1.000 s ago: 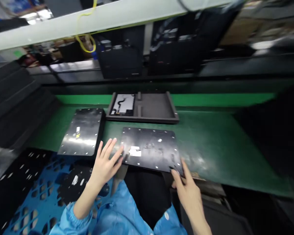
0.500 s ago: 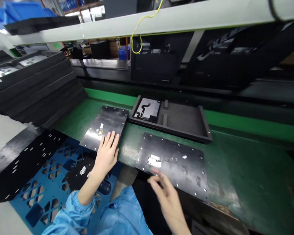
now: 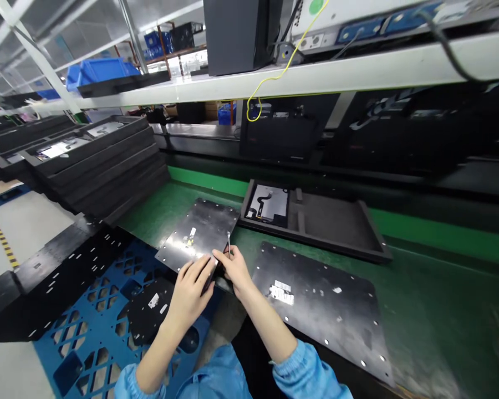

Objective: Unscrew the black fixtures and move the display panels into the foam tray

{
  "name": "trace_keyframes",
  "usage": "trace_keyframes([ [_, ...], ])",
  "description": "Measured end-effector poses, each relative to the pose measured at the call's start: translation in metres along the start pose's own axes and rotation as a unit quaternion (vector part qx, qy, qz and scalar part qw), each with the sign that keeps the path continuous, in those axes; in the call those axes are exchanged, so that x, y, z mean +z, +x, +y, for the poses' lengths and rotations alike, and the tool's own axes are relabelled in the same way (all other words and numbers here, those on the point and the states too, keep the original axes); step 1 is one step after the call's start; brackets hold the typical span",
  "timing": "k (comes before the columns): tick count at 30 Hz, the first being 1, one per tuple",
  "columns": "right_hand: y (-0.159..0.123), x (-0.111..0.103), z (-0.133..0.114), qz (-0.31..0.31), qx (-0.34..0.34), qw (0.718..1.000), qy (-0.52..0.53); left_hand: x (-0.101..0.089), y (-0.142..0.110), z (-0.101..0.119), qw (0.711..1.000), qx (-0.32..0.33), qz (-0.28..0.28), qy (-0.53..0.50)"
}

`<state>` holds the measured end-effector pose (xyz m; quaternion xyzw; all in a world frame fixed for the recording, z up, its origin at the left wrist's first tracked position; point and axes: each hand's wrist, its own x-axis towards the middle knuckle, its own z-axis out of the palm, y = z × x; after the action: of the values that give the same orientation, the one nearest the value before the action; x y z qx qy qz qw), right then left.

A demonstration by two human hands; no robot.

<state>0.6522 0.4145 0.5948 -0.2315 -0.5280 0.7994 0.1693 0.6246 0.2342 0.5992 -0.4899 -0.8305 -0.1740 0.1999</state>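
Observation:
A black flat plate (image 3: pixel 205 221) with small light dots along its edges and a white label lies on the green bench, its near right corner between my hands. My left hand (image 3: pixel 191 285) holds that corner, fingers on top and thumb at the side. Close against it, my right hand (image 3: pixel 235 269) is closed around a thin tool (image 3: pixel 228 238) with a shiny tip pointing up; its lower part is hidden by the fingers. To the right lies a second, larger black plate (image 3: pixel 316 293) with white labels, touched by neither hand.
Behind the plates sits a dark foam tray (image 3: pixel 336 221) with a silver panel (image 3: pixel 268 202) in its left compartment. Stacked foam trays (image 3: pixel 108 160) stand at the left. A blue pallet (image 3: pixel 91 332) with black parts is below the bench edge. A yellow cord (image 3: pixel 270 77) hangs from the shelf.
My right hand has moved left from the larger plate to my left hand, and a thin tool now shows in it. My left hand has shifted to the plate's near right corner. The view has tilted up.

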Motion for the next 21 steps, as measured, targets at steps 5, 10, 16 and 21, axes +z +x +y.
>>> trace_keyframes([
  [5, 0.005, -0.001, -0.002, -0.035, -0.056, 0.996, -0.059, 0.002, -0.002, -0.019, 0.995, -0.023, 0.095, 0.034],
  [10, -0.007, 0.013, -0.003, -0.057, -0.075, 0.995, -0.039, 0.003, 0.001, -0.02, 0.989, -0.017, 0.146, 0.008],
  [16, -0.056, -0.012, -0.03, -0.067, -0.087, 0.994, 0.0, 0.005, -0.012, 0.018, 0.981, 0.01, 0.193, -0.008],
  [21, -0.158, -0.077, -0.011, 0.089, -0.025, 0.994, 0.051, 0.012, -0.046, 0.06, 0.966, 0.171, 0.187, -0.046],
])
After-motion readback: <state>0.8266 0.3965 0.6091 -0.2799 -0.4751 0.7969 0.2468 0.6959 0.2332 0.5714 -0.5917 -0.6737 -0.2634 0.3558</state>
